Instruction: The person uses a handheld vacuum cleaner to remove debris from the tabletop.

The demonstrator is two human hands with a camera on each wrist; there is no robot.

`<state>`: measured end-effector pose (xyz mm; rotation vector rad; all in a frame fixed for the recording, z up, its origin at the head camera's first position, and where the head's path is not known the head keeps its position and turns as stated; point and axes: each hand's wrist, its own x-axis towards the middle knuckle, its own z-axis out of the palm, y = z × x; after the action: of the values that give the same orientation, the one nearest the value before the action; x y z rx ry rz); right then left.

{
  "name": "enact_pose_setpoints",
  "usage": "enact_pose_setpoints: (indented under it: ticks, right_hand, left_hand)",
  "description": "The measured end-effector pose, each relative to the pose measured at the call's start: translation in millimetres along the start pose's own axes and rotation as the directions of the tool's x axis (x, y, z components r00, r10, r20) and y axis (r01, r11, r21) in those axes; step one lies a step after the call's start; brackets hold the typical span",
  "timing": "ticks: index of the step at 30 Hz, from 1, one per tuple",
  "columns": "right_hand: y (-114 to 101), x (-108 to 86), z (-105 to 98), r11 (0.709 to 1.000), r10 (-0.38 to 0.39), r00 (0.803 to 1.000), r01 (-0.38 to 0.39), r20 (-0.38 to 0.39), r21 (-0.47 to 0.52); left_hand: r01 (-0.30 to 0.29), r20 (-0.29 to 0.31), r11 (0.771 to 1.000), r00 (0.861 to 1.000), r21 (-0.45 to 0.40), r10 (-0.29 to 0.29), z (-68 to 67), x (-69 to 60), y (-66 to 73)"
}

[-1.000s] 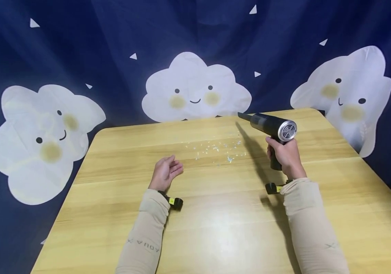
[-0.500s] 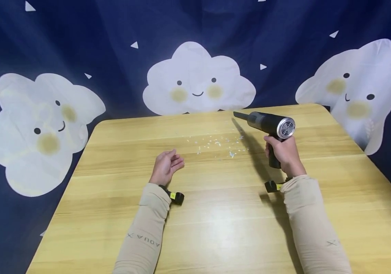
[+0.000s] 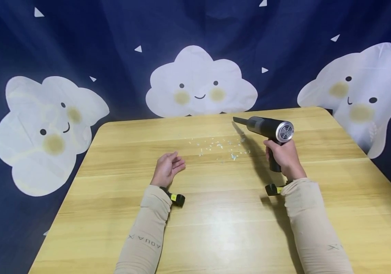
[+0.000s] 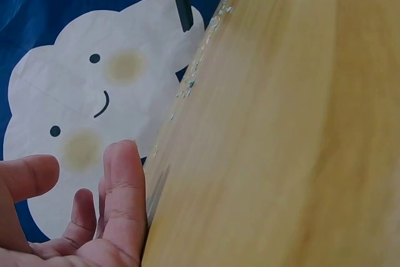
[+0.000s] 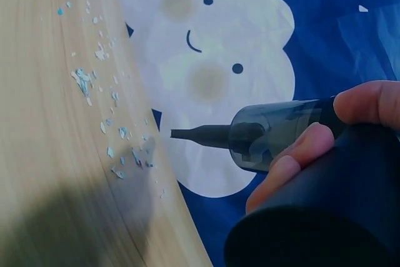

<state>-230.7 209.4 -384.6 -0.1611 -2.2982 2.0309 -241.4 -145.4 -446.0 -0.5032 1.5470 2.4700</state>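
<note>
My right hand (image 3: 285, 158) grips the handle of a black handheld vacuum (image 3: 267, 127) with a silver vent at its back. Its narrow nozzle (image 5: 203, 134) points toward the far left, raised above the table, and its translucent front section shows in the right wrist view. Small paper scraps (image 3: 219, 146), white and pale blue, lie scattered on the wooden table (image 3: 209, 228) left of the vacuum and below its nozzle. My left hand (image 3: 168, 168) rests on its side on the tabletop, fingers loosely bent and holding nothing, to the near left of the scraps.
A dark blue curtain (image 3: 120, 34) printed with white clouds hangs behind the table's far edge. Each wrist wears a small black camera (image 3: 178, 200) on a strap. The vacuum and right arm cast a long shadow (image 3: 258, 163) on the wood.
The vacuum has shifted slightly left, its nozzle with it. The head view has tilted a little. My left hand stays in about the same place, and the scraps look much the same.
</note>
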Motion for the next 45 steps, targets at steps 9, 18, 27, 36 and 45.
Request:
enact_pose_setpoints:
  ticks: [9, 18, 27, 36, 45]
  right_hand:
    - [1.4, 0.1, 4.2, 1.000, 0.022, 1.000, -0.022, 0.014, -0.010]
    - [4.7, 1.0, 6.7, 0.999, 0.034, 0.999, -0.034, 0.017, -0.012]
    - [5.4, 0.9, 7.5, 1.000, 0.023, 0.999, -0.023, 0.031, 0.008]
    - [5.6, 1.3, 6.4, 0.999, 0.044, 0.998, -0.044, 0.035, 0.016]
    - [3.1, 1.3, 4.5, 0.999, 0.034, 0.998, -0.033, 0.044, -0.012]
  left_hand:
    - [0.004, 0.006, 1.000, 1.000, -0.006, -0.004, -3.1, 3.7, -2.1]
    - [0.004, 0.006, 1.000, 1.000, 0.007, -0.004, -2.4, 2.2, -0.8]
    - [0.003, 0.013, 1.000, 1.000, 0.004, -0.003, -2.4, 1.0, -0.4]
    - [0.000, 0.012, 1.000, 1.000, 0.007, 0.000, -0.7, 0.6, 0.0]
    - [-0.012, 0.004, 1.000, 1.000, 0.019, 0.012, -0.3, 0.7, -0.2]
